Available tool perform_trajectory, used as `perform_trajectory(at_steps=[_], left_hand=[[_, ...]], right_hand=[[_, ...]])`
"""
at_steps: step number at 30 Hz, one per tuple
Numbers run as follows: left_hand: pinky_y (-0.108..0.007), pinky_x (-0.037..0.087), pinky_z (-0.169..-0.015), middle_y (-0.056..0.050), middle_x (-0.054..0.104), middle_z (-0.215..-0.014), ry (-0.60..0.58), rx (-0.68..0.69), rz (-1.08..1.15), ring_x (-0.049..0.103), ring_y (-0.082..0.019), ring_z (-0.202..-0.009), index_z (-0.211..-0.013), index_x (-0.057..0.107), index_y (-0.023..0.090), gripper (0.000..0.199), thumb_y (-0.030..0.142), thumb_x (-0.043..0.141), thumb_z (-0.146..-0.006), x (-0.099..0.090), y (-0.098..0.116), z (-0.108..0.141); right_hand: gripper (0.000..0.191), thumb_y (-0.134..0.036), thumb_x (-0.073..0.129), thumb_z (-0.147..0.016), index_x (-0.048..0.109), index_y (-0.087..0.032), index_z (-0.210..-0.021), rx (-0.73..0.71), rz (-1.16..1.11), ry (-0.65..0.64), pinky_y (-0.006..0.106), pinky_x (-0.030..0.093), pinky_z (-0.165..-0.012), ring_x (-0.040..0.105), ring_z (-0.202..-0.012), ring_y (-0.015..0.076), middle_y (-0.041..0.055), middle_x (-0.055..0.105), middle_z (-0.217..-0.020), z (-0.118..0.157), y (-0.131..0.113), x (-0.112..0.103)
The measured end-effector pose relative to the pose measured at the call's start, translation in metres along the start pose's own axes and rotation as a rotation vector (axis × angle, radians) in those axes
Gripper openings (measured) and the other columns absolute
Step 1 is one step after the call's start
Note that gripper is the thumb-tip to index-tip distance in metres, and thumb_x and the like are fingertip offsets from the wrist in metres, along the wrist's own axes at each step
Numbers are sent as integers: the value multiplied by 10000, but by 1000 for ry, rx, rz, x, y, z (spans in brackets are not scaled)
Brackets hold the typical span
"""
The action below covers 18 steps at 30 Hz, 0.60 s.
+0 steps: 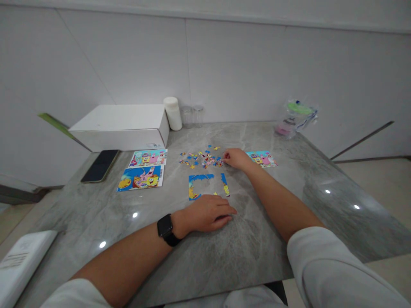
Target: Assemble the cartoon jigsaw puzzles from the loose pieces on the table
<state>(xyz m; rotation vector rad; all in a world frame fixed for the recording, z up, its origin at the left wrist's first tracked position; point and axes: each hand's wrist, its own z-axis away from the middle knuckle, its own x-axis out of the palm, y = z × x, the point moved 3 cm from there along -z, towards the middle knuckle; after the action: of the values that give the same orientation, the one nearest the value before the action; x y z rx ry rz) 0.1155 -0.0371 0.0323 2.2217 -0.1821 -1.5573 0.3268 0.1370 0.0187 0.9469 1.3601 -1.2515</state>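
Note:
A partly joined jigsaw puzzle border [192, 193], blue and yellow with gaps, lies on the grey table in front of me. My left hand [210, 212], with a black watch at its wrist, rests flat just below it, fingers stretched out, covering part of its lower edge. Beyond the border is a scattered pile of small loose puzzle pieces [205, 159]. At the right edge of that pile, my right hand [236, 158] has its fingers curled together. Whatever is between those fingertips is too small to make out. A cartoon picture card [265, 159] is partly behind the right hand.
Two more cartoon cards [148, 157] lie at left, beside a dark phone [100, 166]. Along the wall stand a white box [122, 122], a white bottle [173, 114] and two clear glasses [192, 116]. A plastic bag [293, 119] sits back right; a white package [25, 261] is front left.

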Motion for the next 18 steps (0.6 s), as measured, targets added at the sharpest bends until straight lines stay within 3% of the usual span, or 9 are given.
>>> perform_trajectory(at_steps=[3, 8, 14, 18], left_hand=[[-301, 522, -834, -75, 753, -1019, 6, 3, 0, 708, -192, -933, -1252, 697, 213, 283, 315, 508, -1068, 2, -1, 0], [-304, 525, -825, -72, 753, -1010, 8, 8, 5, 708, -190, -923, -1243, 698, 213, 276, 310, 509, -1066, 1, -1, 0], [-311, 529, -818, -68, 747, -1003, 6, 17, -9, 704, -192, -920, -1227, 697, 215, 262, 301, 514, -1060, -1, 1, 0], [-314, 531, -812, -68, 751, -1004, 15, 26, -12, 703, -193, -914, -1216, 701, 210, 255, 288, 519, -1054, -1, 1, -1]], right_hand=[[146, -291, 715, -924, 778, -207, -1025, -25, -13, 26, 251, 455, -751, 686, -874, 182, 60, 797, -995, 0, 0, 0], [269, -169, 595, -949, 800, -228, -1113, -218, -36, 66, 270, 471, -881, 681, -982, 194, 61, 778, -1080, 2, -7, 1], [314, -172, 561, -970, 813, -221, -1152, -189, -35, 125, 297, 475, -967, 662, -1074, 225, 103, 745, -1141, 4, -13, 3], [311, -132, 573, -944, 822, -219, -1107, -319, -97, 140, 290, 481, -978, 666, -1043, 205, 91, 724, -1144, 8, -20, 3]])
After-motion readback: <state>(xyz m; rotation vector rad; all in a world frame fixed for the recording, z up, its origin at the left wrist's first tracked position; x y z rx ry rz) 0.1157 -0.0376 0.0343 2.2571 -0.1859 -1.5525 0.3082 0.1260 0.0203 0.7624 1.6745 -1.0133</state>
